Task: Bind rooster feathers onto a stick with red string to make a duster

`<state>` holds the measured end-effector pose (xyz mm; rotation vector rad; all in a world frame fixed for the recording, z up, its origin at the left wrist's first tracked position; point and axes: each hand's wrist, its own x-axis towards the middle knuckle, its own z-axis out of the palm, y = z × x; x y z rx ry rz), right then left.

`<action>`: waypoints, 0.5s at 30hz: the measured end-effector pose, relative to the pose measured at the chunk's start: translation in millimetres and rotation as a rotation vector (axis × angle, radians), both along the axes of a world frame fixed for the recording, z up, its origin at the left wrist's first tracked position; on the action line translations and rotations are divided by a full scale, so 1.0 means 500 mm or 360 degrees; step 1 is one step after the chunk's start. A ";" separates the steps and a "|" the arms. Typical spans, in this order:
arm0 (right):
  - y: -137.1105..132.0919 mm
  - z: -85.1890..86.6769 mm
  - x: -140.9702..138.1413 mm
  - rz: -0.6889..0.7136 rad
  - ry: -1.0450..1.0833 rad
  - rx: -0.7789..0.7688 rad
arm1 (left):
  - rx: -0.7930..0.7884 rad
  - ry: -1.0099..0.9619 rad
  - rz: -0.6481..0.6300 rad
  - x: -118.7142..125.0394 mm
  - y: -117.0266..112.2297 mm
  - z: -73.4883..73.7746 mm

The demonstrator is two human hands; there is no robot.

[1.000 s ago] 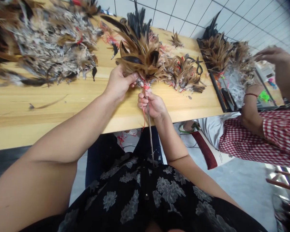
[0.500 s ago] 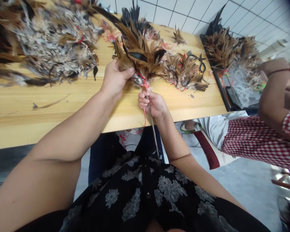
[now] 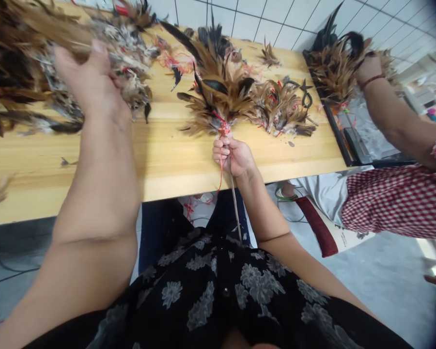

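My right hand (image 3: 234,156) is closed round a thin stick (image 3: 235,203) and a red string (image 3: 220,167), just below a bound head of brown and black feathers (image 3: 218,97) that lies on the wooden table (image 3: 174,160). My left hand (image 3: 89,80) has reached far left into a big heap of loose brown, grey and white feathers (image 3: 32,63). Its fingers pinch a tuft of brown feathers from that heap.
A smaller bundle of brown feathers (image 3: 283,109) with red ties lies right of the bound head. At the right, another person in a red checked sleeve (image 3: 396,201) has a hand (image 3: 366,68) in feathers over a black tray (image 3: 343,138). White tiled floor lies beyond.
My left hand has let go of the bound feather head and swung left into the loose heap, taking hold of a tuft. The other person's hand moved onto the feathers at the right.
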<state>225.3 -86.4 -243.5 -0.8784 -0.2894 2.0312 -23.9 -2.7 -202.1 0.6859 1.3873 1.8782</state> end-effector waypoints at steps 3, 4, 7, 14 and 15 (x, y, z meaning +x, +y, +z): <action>0.000 0.004 -0.004 -0.0039 -0.0021 -0.0047 | 0.0207 -0.0082 -0.0380 0.006 -0.026 0.003; 0.001 0.006 -0.006 -0.0049 -0.0035 -0.0060 | 0.0232 -0.0092 -0.0623 0.021 -0.037 0.000; 0.003 0.007 -0.009 -0.0055 -0.0086 -0.0049 | 0.0220 -0.0019 -0.1090 0.088 -0.073 -0.013; 0.007 -0.006 -0.014 0.0027 -0.0231 0.0028 | -0.0005 0.0063 -0.1264 0.166 -0.101 -0.057; 0.007 -0.008 -0.015 0.0039 -0.0254 0.0044 | -0.0069 0.0073 -0.1253 0.165 -0.097 -0.064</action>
